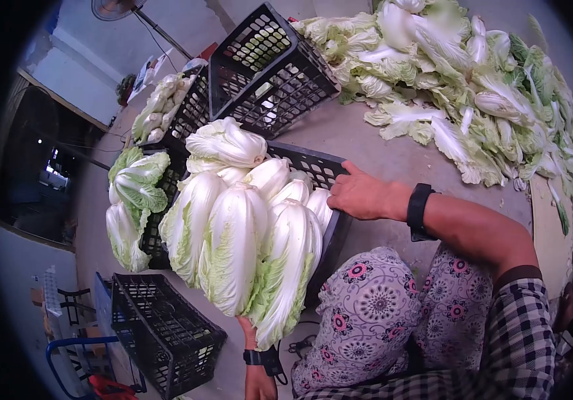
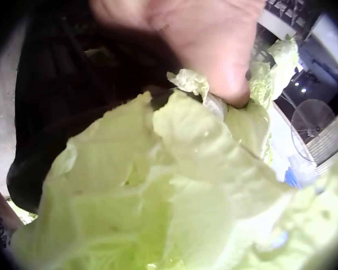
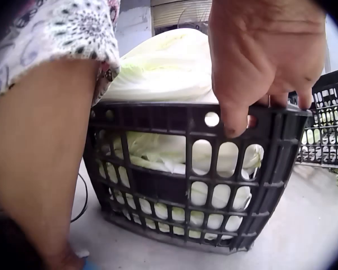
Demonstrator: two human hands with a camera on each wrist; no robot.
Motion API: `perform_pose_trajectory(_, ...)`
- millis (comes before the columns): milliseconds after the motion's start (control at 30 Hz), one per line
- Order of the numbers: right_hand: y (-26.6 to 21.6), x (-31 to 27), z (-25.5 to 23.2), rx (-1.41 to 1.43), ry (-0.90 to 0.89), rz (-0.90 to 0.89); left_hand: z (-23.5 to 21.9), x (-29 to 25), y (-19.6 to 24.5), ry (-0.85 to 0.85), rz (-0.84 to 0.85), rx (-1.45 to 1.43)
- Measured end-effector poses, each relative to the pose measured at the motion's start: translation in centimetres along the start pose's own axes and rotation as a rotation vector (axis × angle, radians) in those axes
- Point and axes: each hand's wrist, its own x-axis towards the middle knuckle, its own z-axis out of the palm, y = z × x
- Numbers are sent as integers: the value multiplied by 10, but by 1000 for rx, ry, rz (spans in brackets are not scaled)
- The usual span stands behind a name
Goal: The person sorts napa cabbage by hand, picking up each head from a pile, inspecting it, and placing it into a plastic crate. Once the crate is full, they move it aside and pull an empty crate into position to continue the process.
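Note:
A black plastic crate (image 1: 340,243) (image 3: 158,118) is heaped with Chinese cabbages (image 1: 236,240), several lying across its top. At one corner my right hand (image 1: 364,195) (image 3: 267,56) grips the rim, thumb down the outer wall and fingers over the edge. Overhanging cabbages mostly hide my left hand in the head view, where a bit of it (image 1: 249,328) shows below them. In the left wrist view my left hand (image 2: 197,39) is against the dark crate side, its thumb beside pale cabbage leaves (image 2: 158,185); its fingers are out of sight.
Stacked black crates (image 1: 273,80) stand beyond, one crate (image 1: 166,120) holding pale vegetables. Another black crate (image 1: 163,333) lies at lower left beside a blue-framed cart (image 1: 66,341). Loose leaves (image 1: 446,100) are piled at upper right. My patterned knees (image 1: 373,300) are close to the loaded crate.

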Motion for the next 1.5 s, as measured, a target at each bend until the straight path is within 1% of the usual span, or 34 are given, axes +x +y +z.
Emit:
perform_pose_trajectory(167,1,-6,3,-62,79,-53,19,-4,17,15,-27,-13)
perform_pose_trajectory(267,5,-21,-3,-78,34,-19,41,-4,33,-4,-53,-24)
perform_pose_trajectory(400,32,-63,-1,-81,41,72,100,-5,53,-81,-90,-36)
perform_pose_trajectory(500,45,-104,-11,-139,-26,161,153,-8,67,-197,-160,-28)
perform_pose_trajectory(533,50,-118,-12,-163,-54,196,173,-9,72,-248,-182,-25)
perform_pose_trajectory(567,61,-136,-5,-131,32,188,192,-11,75,-294,-208,-23)
perform_pose_trajectory(700,96,-208,-1,-51,11,399,279,-24,82,-547,-297,-45)
perform_pose_trajectory(733,106,-228,0,-18,19,471,301,-27,82,-642,-336,-102)
perform_pose_trajectory(767,115,-247,0,24,3,516,320,-25,73,-764,-324,-117)
perform_pose_trajectory(800,126,-267,3,46,59,538,337,-22,61,-886,-310,-135)
perform_pose_trajectory(867,141,-303,7,82,170,584,370,-19,35,-1124,-341,-208)
perform_pose_trajectory(900,125,-316,-2,64,230,755,392,-30,40,-1159,-344,-197)
perform_pose_trajectory(933,121,-328,2,132,335,801,409,-39,36,-1201,-362,-196)
perform_pose_trajectory(1000,107,-349,7,265,549,886,427,-52,25,-1289,-395,-174)
perform_pose_trajectory(1033,96,-357,6,497,571,992,433,-56,21,-1346,-416,-125)
perform_pose_trajectory(1100,73,-370,-2,880,502,1238,440,-56,15,-1460,-442,-22)
perform_pose_trajectory(1133,62,-375,-7,1079,472,1346,440,-52,16,-1479,-409,38)
perform_pose_trajectory(1167,51,-379,-10,1065,473,1338,436,-43,19,-1492,-373,101)
perform_pose_trajectory(1200,42,-385,-7,1142,494,1338,429,-30,22,-1500,-337,166)
perform_pose_trajectory(1267,34,-394,4,1292,531,1321,401,15,21,-1383,-485,220)
perform_pose_trajectory(1300,35,-399,12,1344,491,1304,378,37,21,-1171,-474,189)
perform_pose_trajectory(1333,38,-399,16,1360,509,1319,356,61,23,-957,-460,157)
perform_pose_trajectory(1400,46,-396,28,1395,538,1352,324,112,33,-678,-280,80)
perform_pose_trajectory(1433,55,-392,36,1428,589,1365,326,122,55,-627,-163,107)
perform_pose_trajectory(1467,62,-386,42,1485,646,1338,330,133,75,-571,-46,132)
perform_pose_trajectory(1500,69,-377,45,1543,702,1305,342,132,97,-542,24,161)
